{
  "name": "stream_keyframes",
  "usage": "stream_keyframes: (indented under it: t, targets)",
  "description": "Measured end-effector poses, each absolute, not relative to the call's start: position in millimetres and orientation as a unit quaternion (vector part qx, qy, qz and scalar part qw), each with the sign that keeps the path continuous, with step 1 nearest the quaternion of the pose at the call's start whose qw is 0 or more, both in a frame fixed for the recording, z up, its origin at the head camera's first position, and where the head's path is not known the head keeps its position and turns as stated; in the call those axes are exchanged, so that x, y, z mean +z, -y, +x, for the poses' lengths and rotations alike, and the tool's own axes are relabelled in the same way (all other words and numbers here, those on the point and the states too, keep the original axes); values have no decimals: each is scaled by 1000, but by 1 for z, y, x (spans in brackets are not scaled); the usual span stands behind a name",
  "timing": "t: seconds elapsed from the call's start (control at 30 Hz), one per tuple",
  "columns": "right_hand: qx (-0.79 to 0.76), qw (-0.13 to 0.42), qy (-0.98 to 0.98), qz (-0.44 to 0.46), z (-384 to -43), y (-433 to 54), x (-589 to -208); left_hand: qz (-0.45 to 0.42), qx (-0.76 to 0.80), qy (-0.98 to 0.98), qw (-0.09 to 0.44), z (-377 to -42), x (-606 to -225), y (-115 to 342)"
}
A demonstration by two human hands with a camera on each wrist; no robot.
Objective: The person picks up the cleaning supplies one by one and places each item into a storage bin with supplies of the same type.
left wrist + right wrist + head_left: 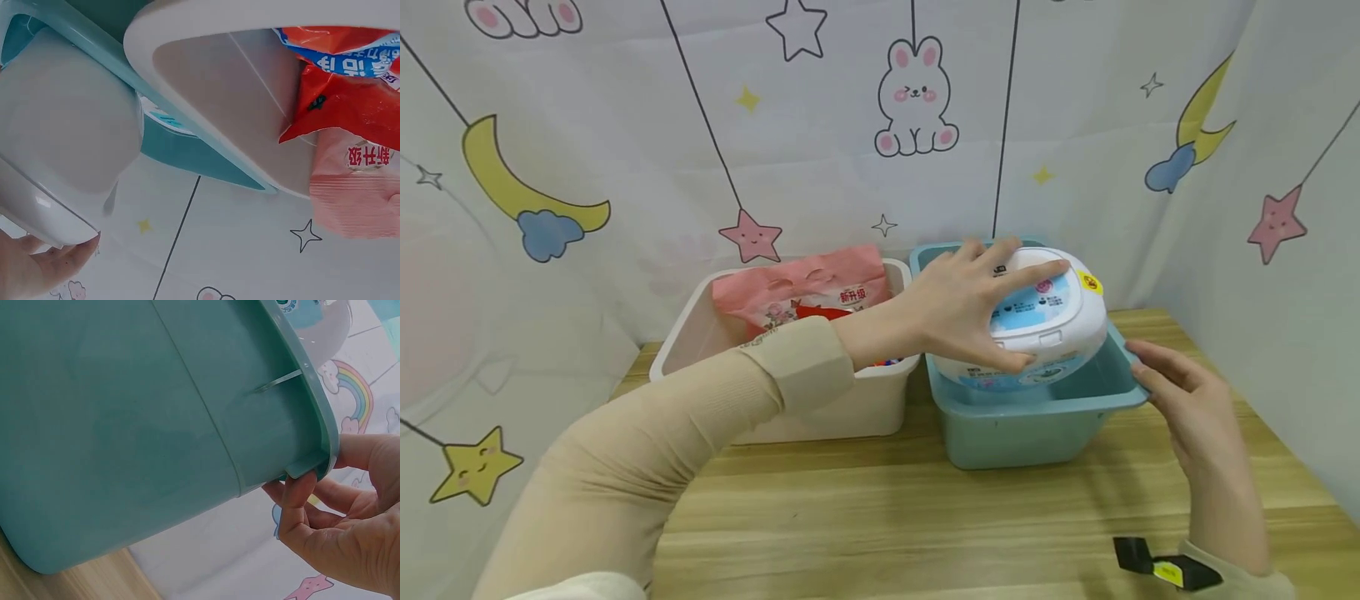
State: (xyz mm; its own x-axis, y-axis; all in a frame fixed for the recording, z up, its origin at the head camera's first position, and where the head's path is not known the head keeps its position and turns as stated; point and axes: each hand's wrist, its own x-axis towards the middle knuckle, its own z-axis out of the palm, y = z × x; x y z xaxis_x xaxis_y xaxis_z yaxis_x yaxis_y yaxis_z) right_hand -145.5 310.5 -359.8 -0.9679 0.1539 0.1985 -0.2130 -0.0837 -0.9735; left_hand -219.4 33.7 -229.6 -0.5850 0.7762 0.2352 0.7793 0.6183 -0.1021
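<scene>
My left hand (pixel 966 302) grips a white lidded tub (pixel 1078 325) with blue printed labels, fingers spread over its lid and thumb along the near side. The tub is tilted over the teal plastic bin (pixel 1015 437), partly within its opening. In the left wrist view, the underside of the tub (pixel 69 119) shows, with fingertips curled at the lid's edge. My right hand (pixel 1195 404) pinches the teal bin's right rim. Seen in the right wrist view, the thumb and fingers (pixel 297 494) close around that rim near a corner.
A white bin (pixel 842 412) stands left of the teal one, close beside it. Inside are a pink packet (pixel 865 271) and a red packet (pixel 350 106). Both bins sit on a wood-grain table (pixel 850 517), with a patterned curtain (pixel 835 133) behind.
</scene>
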Motion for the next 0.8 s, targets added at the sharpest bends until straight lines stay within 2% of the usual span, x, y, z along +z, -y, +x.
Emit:
stream_keyframes:
  t: [0.47,0.8]
  targets:
    - [737,115,665,25,-144,-310,-361,-456,34,885,89,-226,-246,-51]
    - [741,119,660,23,-145,-309,-359,-467,57,881,40,-231,-255,-63]
